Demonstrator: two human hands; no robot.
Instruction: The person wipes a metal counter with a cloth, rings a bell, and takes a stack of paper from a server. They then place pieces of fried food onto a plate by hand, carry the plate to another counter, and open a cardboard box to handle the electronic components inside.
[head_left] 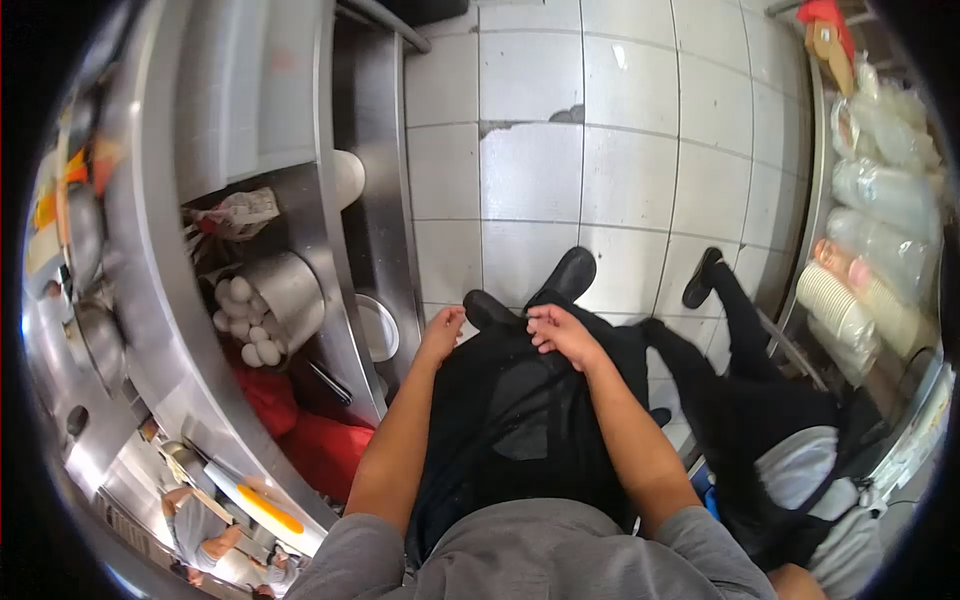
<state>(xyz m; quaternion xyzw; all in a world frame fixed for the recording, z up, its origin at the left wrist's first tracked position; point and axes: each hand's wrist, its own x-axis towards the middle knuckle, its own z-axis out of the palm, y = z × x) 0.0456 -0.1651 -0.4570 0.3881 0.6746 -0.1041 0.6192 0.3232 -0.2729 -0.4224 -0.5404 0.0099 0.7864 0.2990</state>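
Observation:
My left hand [443, 335] is held in front of my body, beside the left shoe, its fingers loosely bent and slightly apart. Level with it, my right hand [562, 336] hovers over the upper edge of my black apron [515, 400], fingers curled but not pressed together. Nothing can be made out in either hand. A gap separates the two hands. Below them are my dark shoes [570, 275] on the tiled floor.
On the left, a steel counter has shelves [398, 250] holding a metal pot [295, 295] of eggs, a white tub [377, 328] and red cloth [325, 445]. A person in black [740, 400] is close on my right, beside a rack with stacked cups [832, 295]. White tiles [530, 175] lie ahead.

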